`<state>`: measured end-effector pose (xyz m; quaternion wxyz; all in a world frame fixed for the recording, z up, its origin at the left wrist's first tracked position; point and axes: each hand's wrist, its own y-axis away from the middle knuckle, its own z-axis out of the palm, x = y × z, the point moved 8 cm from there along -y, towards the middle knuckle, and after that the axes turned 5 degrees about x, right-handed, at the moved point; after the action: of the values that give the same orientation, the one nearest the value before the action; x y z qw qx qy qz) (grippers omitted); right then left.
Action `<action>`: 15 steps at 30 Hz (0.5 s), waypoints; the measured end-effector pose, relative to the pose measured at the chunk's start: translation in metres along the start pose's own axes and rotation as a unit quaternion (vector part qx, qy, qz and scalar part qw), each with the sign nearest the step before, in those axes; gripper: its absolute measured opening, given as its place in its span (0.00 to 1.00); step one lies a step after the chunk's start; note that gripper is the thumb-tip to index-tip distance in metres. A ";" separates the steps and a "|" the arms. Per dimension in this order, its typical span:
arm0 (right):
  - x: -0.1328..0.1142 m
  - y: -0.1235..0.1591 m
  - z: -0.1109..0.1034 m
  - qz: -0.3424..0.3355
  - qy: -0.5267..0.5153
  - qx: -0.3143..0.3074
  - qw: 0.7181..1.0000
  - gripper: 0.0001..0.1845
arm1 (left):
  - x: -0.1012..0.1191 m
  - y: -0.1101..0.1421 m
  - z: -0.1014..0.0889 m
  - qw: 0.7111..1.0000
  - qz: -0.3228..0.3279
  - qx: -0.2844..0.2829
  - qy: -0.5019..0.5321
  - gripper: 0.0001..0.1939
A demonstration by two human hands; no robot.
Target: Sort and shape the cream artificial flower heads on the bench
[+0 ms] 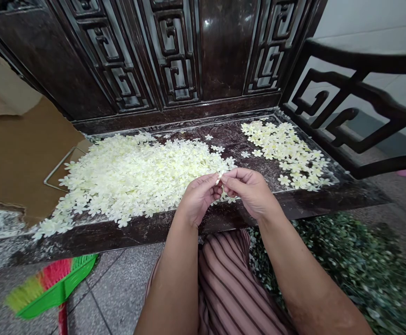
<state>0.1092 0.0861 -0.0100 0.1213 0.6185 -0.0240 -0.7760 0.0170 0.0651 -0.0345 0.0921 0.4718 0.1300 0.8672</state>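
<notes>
My left hand and my right hand meet over the front edge of the dark wooden bench. Between their pinched fingertips is a small white flower, mostly covered by the fingers. Both hands are closed on it. Just behind and to the left of them spreads a large heap of white and pale yellow artificial flowers. A smaller group of similar flowers lies farther right on the bench seat, with a few loose ones between the two.
Brown cardboard and a bent wire lie at the left. The carved backrest and armrest bound the seat. Below are a green-headed broom and a pile of artificial green foliage on the floor.
</notes>
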 end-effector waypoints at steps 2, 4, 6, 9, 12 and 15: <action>-0.001 -0.001 0.000 -0.004 0.004 0.002 1.000 0.06 | 0.000 -0.001 0.000 1.000 0.000 0.001 0.003 0.11; -0.001 -0.001 -0.001 -0.010 0.007 0.005 1.000 0.06 | -0.001 -0.001 0.000 1.000 0.000 0.002 0.005 0.11; -0.002 -0.001 -0.001 -0.014 0.012 0.008 1.000 0.05 | 0.000 -0.001 -0.001 1.000 -0.001 0.004 0.005 0.12; -0.004 -0.001 -0.001 -0.018 0.018 0.014 1.000 0.04 | 0.000 -0.001 -0.002 1.000 -0.001 0.012 0.003 0.13; -0.005 -0.001 0.000 -0.023 0.030 0.025 0.999 0.04 | 0.000 -0.001 -0.003 1.000 -0.001 0.022 -0.008 0.14; -0.005 -0.003 -0.003 -0.043 0.056 0.046 0.996 0.04 | 0.004 -0.001 -0.010 0.995 0.037 0.082 -0.052 0.13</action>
<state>0.1125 0.0905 -0.0062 0.0603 0.6663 -0.0263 -0.7428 0.0064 0.0661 -0.0369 0.0272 0.5266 0.1783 0.8308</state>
